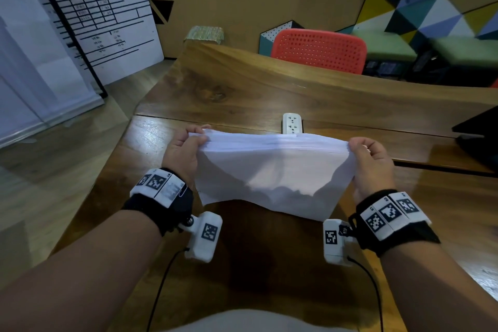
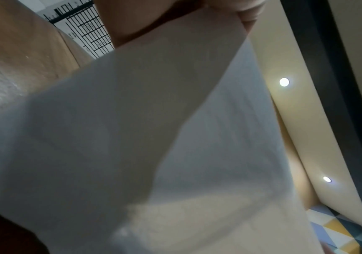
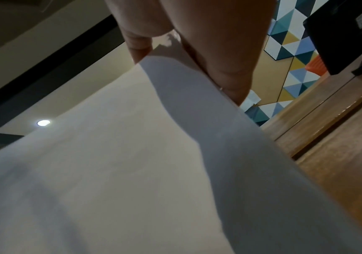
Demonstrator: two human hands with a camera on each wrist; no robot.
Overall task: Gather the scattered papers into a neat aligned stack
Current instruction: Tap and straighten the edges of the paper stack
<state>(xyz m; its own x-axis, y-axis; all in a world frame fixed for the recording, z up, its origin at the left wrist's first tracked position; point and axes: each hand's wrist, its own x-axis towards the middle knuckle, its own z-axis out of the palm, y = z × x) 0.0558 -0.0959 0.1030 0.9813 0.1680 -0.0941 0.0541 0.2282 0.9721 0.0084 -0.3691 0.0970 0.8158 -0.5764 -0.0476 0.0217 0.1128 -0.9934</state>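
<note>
A bundle of white papers [image 1: 272,170] stands on its lower edge on the wooden table [image 1: 242,89], sagging a little in the middle. My left hand [image 1: 186,147] pinches its upper left corner and my right hand [image 1: 369,153] pinches its upper right corner. The sheet tops lie slightly staggered along the top edge. In the left wrist view the papers [image 2: 132,137] fill most of the picture below my fingers [image 2: 154,22]. The right wrist view shows the papers [image 3: 132,163] held between thumb and fingers [image 3: 219,60].
A white power strip [image 1: 292,123] sits in the table seam just behind the papers. A black laptop [image 1: 479,137] stands at the right edge. A red perforated chair [image 1: 320,50] is beyond the table, and a whiteboard [image 1: 94,21] leans at far left.
</note>
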